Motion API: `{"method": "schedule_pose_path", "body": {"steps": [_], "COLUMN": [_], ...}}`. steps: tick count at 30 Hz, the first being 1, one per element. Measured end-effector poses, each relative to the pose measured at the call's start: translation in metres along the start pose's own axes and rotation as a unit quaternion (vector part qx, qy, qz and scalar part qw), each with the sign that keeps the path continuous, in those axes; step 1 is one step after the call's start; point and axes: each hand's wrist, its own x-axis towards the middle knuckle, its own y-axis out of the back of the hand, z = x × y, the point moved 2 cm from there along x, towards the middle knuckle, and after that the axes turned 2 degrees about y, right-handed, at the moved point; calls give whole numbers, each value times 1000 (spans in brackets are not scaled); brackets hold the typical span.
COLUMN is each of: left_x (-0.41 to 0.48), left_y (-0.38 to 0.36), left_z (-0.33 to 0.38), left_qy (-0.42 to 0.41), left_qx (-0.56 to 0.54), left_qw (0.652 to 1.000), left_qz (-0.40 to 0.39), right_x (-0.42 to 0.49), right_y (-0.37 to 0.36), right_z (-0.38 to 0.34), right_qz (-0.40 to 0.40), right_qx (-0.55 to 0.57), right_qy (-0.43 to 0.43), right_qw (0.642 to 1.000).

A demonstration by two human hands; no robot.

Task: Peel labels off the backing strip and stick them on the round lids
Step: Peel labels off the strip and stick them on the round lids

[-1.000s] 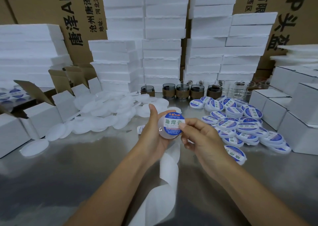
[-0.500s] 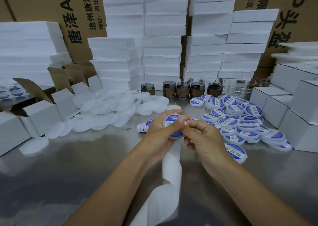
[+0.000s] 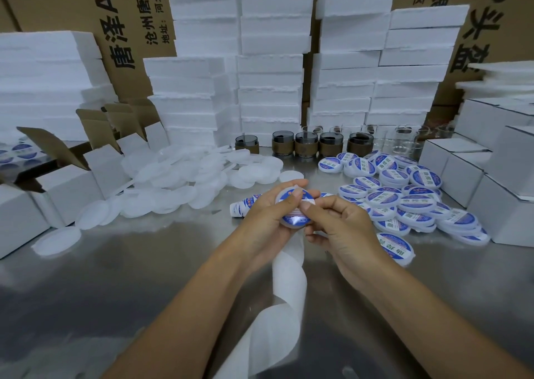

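**Pressure, centre outward**

The left hand (image 3: 268, 214) gripped the round white plastic lid (image 3: 291, 226) above the steel desk (image 3: 115, 292), thumb on its blue-and-white label (image 3: 293, 219). The right hand (image 3: 344, 231) pinched the lid's right edge, fingers curled. Rubbing from centre to rim would probably have cleared bubbles. The white paper backing strip (image 3: 289, 277) hung below the lid. Labelled lids (image 3: 404, 202) crowded its right and bare translucent lids (image 3: 179, 182) its left, leaving room only nearer the person.

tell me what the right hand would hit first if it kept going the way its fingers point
The round white plastic lid with the blue-and-white label, held in the left hand. The right hand points up and to the left, and its fingertips seem to touch that lid.
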Motion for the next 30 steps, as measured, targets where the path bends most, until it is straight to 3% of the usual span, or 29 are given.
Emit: {"method": "schedule_pose_path", "body": {"steps": [15, 23, 30], "left_x": [1, 1, 1], "left_y": [0, -3, -8], "left_z": [-5, -7, -8], "left_qy": [2, -7, -31], "left_qx": [37, 62, 54], "left_qw": [999, 997, 996], "left_qz": [25, 40, 59], "right_x": [4, 4, 5], "right_y": [2, 5, 0], "right_z": [7, 5, 8], "right_qz": [37, 82, 74], "right_qx": [-42, -193, -205], "right_qy": [-4, 100, 155], "right_qw": [998, 973, 964]}}
